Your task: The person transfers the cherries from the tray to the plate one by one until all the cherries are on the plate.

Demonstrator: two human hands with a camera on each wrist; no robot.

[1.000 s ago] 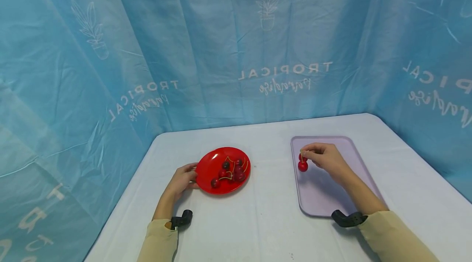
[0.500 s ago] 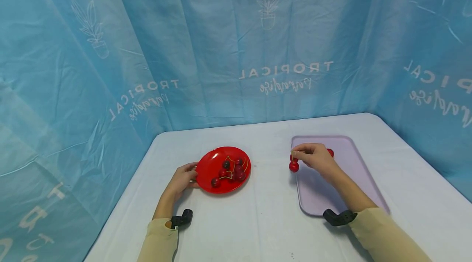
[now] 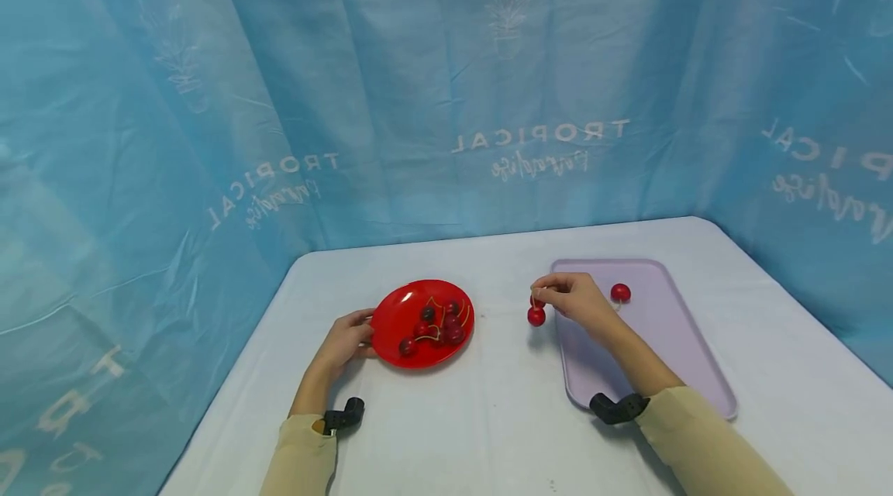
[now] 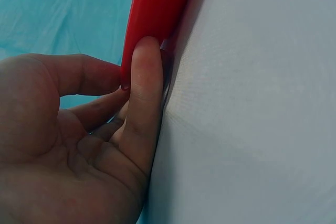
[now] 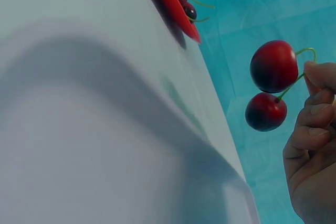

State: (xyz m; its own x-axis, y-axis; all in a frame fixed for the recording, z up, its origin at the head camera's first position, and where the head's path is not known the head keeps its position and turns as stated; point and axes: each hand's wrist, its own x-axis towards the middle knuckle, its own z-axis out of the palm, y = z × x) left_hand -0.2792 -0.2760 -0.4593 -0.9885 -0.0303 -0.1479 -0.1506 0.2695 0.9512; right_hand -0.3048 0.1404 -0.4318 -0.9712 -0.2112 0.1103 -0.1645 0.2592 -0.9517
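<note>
My right hand (image 3: 570, 298) pinches the thin stems of a pair of cherries (image 5: 273, 66), which dangle below the fingertips. In the head view they hang over the white table just left of the lilac tray (image 3: 649, 356). At the left, my left hand (image 3: 344, 339) holds the rim of a red plate (image 3: 399, 312). The left wrist view shows the thumb on the rim and a finger against the underside of the plate (image 4: 157, 9). Several cherries (image 3: 453, 333) with greenish stems lie on the plate, mostly toward its right side.
One more red cherry (image 3: 620, 293) lies in the upper part of the lilac tray. White cloth (image 3: 502, 403) covers the table between plate and tray. Blue printed curtains (image 3: 446, 93) stand behind the table and along both sides.
The right hand has moved left with the pair of cherries, from over the tray to past its left edge. The cherry in the tray has come into view. The left hand and plate stay put.
</note>
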